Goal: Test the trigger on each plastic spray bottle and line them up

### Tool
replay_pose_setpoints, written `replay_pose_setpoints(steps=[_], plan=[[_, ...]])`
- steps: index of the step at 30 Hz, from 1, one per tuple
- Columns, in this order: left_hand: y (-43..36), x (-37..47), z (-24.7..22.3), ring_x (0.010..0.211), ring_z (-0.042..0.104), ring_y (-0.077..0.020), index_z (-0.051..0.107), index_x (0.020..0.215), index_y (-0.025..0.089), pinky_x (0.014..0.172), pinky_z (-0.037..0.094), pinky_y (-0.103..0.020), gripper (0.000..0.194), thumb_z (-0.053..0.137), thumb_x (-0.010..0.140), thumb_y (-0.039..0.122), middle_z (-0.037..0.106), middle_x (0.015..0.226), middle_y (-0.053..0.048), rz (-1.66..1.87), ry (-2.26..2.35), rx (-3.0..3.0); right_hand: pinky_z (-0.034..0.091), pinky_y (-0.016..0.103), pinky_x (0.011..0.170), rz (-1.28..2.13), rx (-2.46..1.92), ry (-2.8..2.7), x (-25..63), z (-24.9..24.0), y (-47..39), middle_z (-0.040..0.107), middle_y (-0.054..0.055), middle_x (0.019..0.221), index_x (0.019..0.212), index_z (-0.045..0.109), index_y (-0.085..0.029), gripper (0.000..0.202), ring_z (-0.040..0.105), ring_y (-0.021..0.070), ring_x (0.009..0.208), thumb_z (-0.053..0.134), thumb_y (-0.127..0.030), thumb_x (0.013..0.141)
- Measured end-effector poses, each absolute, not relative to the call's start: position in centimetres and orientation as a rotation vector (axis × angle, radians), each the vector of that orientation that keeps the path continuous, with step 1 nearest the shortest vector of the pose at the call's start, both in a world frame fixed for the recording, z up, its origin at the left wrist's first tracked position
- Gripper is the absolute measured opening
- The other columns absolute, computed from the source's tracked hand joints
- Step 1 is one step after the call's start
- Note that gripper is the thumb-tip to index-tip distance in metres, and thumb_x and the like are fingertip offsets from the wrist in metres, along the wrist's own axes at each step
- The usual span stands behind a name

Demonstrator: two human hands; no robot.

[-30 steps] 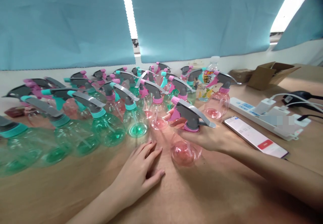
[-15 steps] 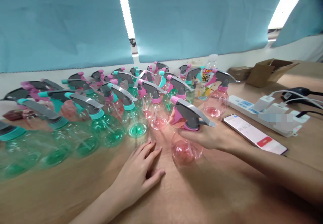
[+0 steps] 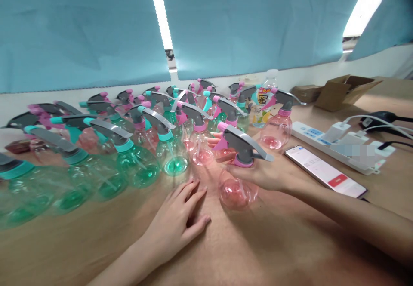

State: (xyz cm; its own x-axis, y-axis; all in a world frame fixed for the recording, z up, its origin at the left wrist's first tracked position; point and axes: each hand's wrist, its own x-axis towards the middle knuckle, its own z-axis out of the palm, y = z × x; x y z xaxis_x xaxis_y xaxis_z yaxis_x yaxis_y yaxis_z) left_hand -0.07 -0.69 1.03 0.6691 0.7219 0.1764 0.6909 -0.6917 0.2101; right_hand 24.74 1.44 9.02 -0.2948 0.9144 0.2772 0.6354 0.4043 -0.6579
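Note:
A pink spray bottle point(image 3: 238, 191) with a grey and pink trigger head stands upright on the table, right of centre. My right hand point(image 3: 254, 174) is at its neck from the right, thumb in front and fingers stretched out behind the pink trigger; part of the hand is hidden by the spray head. Flat on the wooden table point(image 3: 206, 260), left of that bottle, rests my left hand point(image 3: 176, 221) with its fingers apart, holding nothing. Just beyond it stand a green spray bottle point(image 3: 172, 159) and another pink one point(image 3: 201, 148).
Several green and pink spray bottles point(image 3: 135, 165) fill the left and back. Behind on the right are a labelled drink bottle point(image 3: 265, 101) and one more pink bottle point(image 3: 278, 129). A phone point(image 3: 325, 172), a white power strip point(image 3: 329, 148) with cables and a cardboard box point(image 3: 335, 93) lie farther right.
The fingers of my right hand have straightened away from the trigger. The bottle has shifted very slightly left. My left hand has not moved.

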Motion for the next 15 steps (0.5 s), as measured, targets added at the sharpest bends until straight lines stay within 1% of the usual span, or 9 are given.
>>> replay_pose_setpoints(steps=[3, 5, 6, 8, 11, 15], plan=[[-0.68, -0.11, 0.93, 0.132, 0.038, -0.0346, 0.050, 0.136, 0.020, 0.104, 0.038, -0.054, 0.048, 0.052, 0.093, 0.041, 0.044, 0.144, -0.013, 0.352, 1.170, 2.760, 0.051, 0.039, 0.079, 0.589, -1.326, -2.001, 24.53, 8.95, 1.48, 0.067, 0.002, 0.085, 0.087, 0.060, -0.023, 0.010, 0.063, 0.0247, 0.092, 0.058, -0.028, 0.078], [-0.68, -0.13, 0.86, 0.133, 0.038, -0.0342, 0.049, 0.136, 0.020, 0.104, 0.038, -0.054, 0.048, 0.051, 0.093, 0.041, 0.044, 0.145, -0.013, 0.358, 1.171, 2.764, 0.051, 0.039, 0.077, 0.570, -1.349, -1.954, 24.35, 8.91, 1.41, 0.068, 0.003, 0.091, 0.093, 0.060, -0.023, 0.017, 0.064, 0.0247, 0.090, 0.060, -0.029, 0.077], [-0.69, -0.14, 0.85, 0.132, 0.038, -0.0339, 0.049, 0.136, 0.021, 0.104, 0.038, -0.053, 0.048, 0.051, 0.093, 0.041, 0.044, 0.145, -0.012, 0.363, 1.173, 2.764, 0.052, 0.039, 0.076, 0.562, -1.357, -1.938, 24.27, 8.95, 1.33, 0.068, 0.003, 0.091, 0.094, 0.060, -0.023, 0.018, 0.064, 0.0246, 0.089, 0.060, -0.029, 0.077], [-0.71, -0.12, 0.91, 0.132, 0.039, -0.0336, 0.049, 0.137, 0.022, 0.103, 0.038, -0.053, 0.048, 0.052, 0.093, 0.041, 0.045, 0.144, -0.012, 0.364, 1.177, 2.757, 0.052, 0.038, 0.073, 0.564, -1.370, -1.940, 24.12, 9.14, 1.11, 0.067, 0.001, 0.084, 0.091, 0.060, -0.024, 0.014, 0.064, 0.0243, 0.087, 0.060, -0.028, 0.077], [-0.77, -0.05, 1.14, 0.131, 0.040, -0.0338, 0.050, 0.135, 0.022, 0.103, 0.039, -0.052, 0.047, 0.053, 0.092, 0.040, 0.046, 0.143, -0.011, 0.371, 1.175, 2.744, 0.052, 0.037, 0.071, 0.565, -1.445, -1.947, 24.01, 9.61, 0.77, 0.063, -0.001, 0.070, 0.080, 0.059, -0.025, 0.004, 0.064, 0.0247, 0.086, 0.060, -0.025, 0.076], [-0.81, 0.06, 1.39, 0.131, 0.040, -0.0349, 0.051, 0.135, 0.020, 0.103, 0.039, -0.053, 0.047, 0.053, 0.092, 0.040, 0.046, 0.143, -0.013, 0.345, 1.186, 2.735, 0.052, 0.035, 0.068, 0.557, -1.492, -1.940, 24.09, 9.82, 0.65, 0.058, -0.002, 0.063, 0.073, 0.057, -0.025, 0.007, 0.064, 0.0235, 0.080, 0.063, -0.027, 0.074]])
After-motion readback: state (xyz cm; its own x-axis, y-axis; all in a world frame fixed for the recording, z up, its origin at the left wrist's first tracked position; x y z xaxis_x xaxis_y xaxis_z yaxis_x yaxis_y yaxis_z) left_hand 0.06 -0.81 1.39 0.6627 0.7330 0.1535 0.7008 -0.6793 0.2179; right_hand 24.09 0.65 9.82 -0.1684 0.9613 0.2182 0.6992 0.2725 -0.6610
